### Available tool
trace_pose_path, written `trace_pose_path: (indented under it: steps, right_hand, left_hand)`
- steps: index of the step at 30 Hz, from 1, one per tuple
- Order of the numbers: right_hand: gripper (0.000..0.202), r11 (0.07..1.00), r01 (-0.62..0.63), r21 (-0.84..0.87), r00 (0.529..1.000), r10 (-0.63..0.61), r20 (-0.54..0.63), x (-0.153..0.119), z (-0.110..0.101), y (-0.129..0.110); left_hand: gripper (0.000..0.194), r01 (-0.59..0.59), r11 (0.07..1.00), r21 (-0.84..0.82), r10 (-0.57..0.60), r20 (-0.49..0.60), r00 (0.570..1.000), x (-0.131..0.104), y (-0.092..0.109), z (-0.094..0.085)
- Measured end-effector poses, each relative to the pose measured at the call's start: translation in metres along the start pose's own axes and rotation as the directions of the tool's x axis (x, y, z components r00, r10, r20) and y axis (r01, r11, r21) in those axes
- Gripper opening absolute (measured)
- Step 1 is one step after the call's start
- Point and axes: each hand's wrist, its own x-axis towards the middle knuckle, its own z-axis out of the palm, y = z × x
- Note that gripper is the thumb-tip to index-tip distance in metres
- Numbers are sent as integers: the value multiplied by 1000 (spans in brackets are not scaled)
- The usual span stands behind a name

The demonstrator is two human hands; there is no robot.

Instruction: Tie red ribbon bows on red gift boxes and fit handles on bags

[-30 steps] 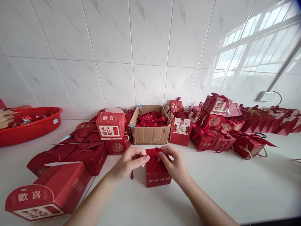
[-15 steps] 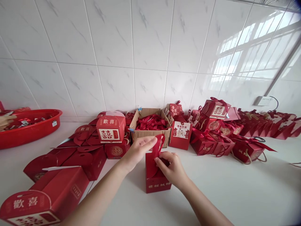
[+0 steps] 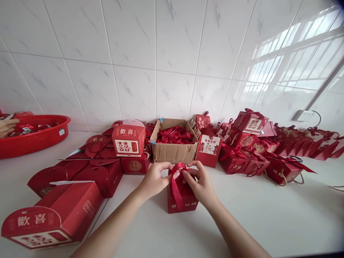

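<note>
A small red gift box (image 3: 185,200) with gold lettering stands upright on the white tabletop in front of me. Over its top loops a red ribbon (image 3: 176,191), one tail hanging down the front side. My left hand (image 3: 157,179) pinches the ribbon from the left, thumb and finger at the loop. From the right, my right hand (image 3: 200,181) grips the ribbon at the box top, its fingertips close to the left ones. Behind the box, a cardboard box (image 3: 174,152) holds a heap of red ribbons (image 3: 176,135).
Red boxes (image 3: 53,218) fill the left side, one with a double-happiness label (image 3: 128,139) on top. Ribboned boxes (image 3: 242,159) stand at right, with rows of small bags (image 3: 309,143) beyond. A red basin (image 3: 34,138) is far left, with another person's hand (image 3: 6,127) over it.
The ribbon, held up as a tall loop before, is now lower and folded over the box top with a tail in front. Both hands have come together around it.
</note>
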Motion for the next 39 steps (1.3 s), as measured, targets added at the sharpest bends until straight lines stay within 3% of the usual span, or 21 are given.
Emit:
trace_pose_path:
  steps: [6, 15, 24, 31, 36, 39]
  right_hand:
    - [20, 998, 1, 68, 1000, -2, 16, 0, -1, 4]
    - [20, 996, 37, -76, 999, -34, 39, 1, -5, 2]
    - [21, 946, 128, -298, 985, -87, 146, -2, -15, -6]
    - [19, 826, 299, -478, 954, -254, 159, 0, -19, 1]
    - [18, 843, 261, -471, 964, -250, 87, 1, -18, 6]
    - [18, 871, 259, -417, 966, -241, 96, 1, -17, 7]
  left_hand:
    - [9, -9, 999, -51, 11, 38, 999, -4, 2, 5]
    - [10, -68, 998, -4, 68, -8, 998, -4, -5, 12]
    - [39, -176, 984, 2, 176, 0, 984, -7, -6, 16]
    - [28, -154, 987, 51, 157, -82, 984, -8, -9, 18]
    - [24, -179, 948, 264, 227, -165, 960, -9, -13, 20]
    - [21, -227, 934, 277, 275, -149, 950, -9, -12, 20]
